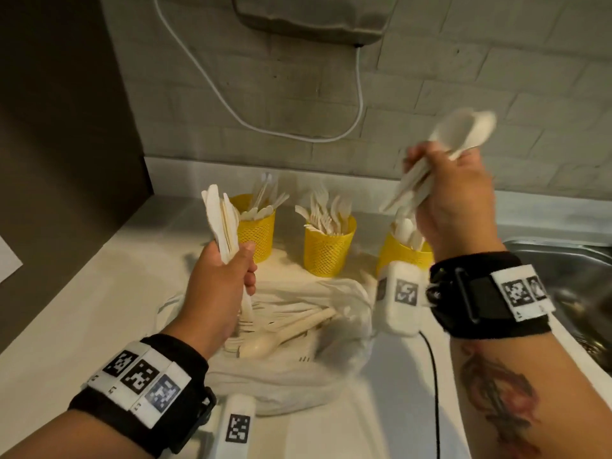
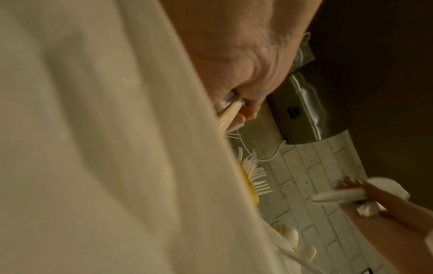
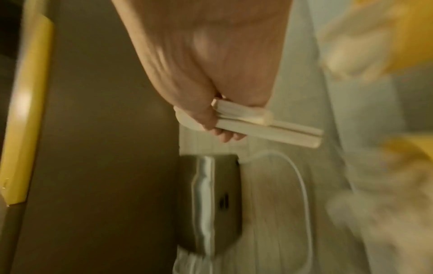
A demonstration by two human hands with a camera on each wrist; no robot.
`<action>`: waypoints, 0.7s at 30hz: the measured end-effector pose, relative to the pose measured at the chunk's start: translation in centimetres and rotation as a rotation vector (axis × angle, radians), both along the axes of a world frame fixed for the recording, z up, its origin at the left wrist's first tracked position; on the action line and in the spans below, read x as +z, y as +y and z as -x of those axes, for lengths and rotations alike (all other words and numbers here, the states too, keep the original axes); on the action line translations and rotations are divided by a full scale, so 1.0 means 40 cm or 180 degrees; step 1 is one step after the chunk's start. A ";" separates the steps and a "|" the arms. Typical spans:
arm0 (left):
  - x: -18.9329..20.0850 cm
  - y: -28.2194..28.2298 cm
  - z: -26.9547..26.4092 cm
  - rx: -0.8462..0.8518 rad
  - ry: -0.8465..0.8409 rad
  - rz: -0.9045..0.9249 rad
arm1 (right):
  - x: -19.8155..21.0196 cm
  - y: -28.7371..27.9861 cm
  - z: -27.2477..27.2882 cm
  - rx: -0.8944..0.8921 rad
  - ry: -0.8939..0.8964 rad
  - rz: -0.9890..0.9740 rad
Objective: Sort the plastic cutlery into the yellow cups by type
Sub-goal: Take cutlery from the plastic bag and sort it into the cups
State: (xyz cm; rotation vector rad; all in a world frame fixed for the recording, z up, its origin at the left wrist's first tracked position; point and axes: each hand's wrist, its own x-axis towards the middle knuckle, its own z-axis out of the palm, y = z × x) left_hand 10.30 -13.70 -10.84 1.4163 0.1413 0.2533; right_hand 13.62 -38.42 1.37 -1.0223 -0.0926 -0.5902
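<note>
Three yellow mesh cups stand in a row at the back of the counter: the left cup (image 1: 257,233) has knives, the middle cup (image 1: 329,248) forks, the right cup (image 1: 402,255) spoons. My left hand (image 1: 222,276) grips a bundle of knives (image 1: 220,223) upright, just in front of the left cup. My right hand (image 1: 453,200) holds a bunch of spoons (image 1: 463,130) raised above the right cup, bowls up; the spoon handles (image 3: 269,126) stick out of the fist. More loose cutlery (image 1: 284,329) lies in an open white plastic bag (image 1: 291,382) near me.
A steel sink (image 1: 569,283) is at the right. A tiled wall (image 1: 430,77) with a white cable (image 1: 359,104) and a wall-mounted unit (image 1: 314,14) rises behind the cups. A dark panel (image 1: 59,127) bounds the counter on the left. A black cable (image 1: 435,392) crosses the counter.
</note>
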 end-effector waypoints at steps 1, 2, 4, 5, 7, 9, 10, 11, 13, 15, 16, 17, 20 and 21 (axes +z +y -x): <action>0.001 0.002 -0.001 0.0016 0.0005 0.0001 | 0.014 -0.041 -0.003 -0.0339 -0.0256 0.0102; 0.002 0.003 -0.002 0.0020 0.0012 -0.0005 | 0.018 -0.078 -0.007 -0.0678 -0.0371 0.0223; 0.005 0.000 -0.003 0.0014 0.0009 -0.0013 | -0.004 -0.139 -0.024 -0.1246 -0.0225 0.0474; 0.005 -0.002 -0.003 0.0010 -0.0006 -0.0026 | -0.027 -0.160 -0.034 -0.1425 -0.0086 0.0560; 0.005 -0.008 -0.001 0.0004 -0.0018 -0.0039 | -0.080 -0.182 -0.052 -0.1543 0.0164 0.0652; 0.003 -0.012 0.001 -0.0006 0.0002 -0.0060 | -0.135 -0.188 -0.067 -0.1487 0.0365 0.0790; 0.002 -0.013 0.002 -0.0014 0.0006 -0.0066 | -0.159 -0.186 -0.070 -0.1430 0.0481 0.0867; 0.002 -0.013 0.004 -0.0027 0.0004 -0.0069 | -0.182 -0.184 -0.072 -0.1371 0.0595 0.0936; 0.001 -0.010 0.004 -0.0058 0.0007 -0.0062 | -0.220 -0.177 -0.071 -0.1276 0.0813 0.1075; 0.006 -0.009 0.005 -0.0115 0.0037 -0.0007 | -0.238 -0.171 -0.063 -0.1338 0.0999 0.1347; 0.009 -0.009 0.006 -0.0147 0.0050 0.0041 | -0.241 -0.169 -0.059 -0.1375 0.0969 0.1458; 0.012 -0.009 0.007 -0.0176 0.0058 0.0079 | -0.245 -0.170 -0.057 -0.1375 0.0874 0.1502; 0.023 -0.013 0.014 -0.0284 0.0090 0.0087 | -0.251 -0.169 -0.052 -0.1546 0.0671 0.2002; 0.028 -0.016 0.016 -0.0346 0.0112 0.0113 | -0.256 -0.168 -0.053 -0.1651 0.0735 0.2409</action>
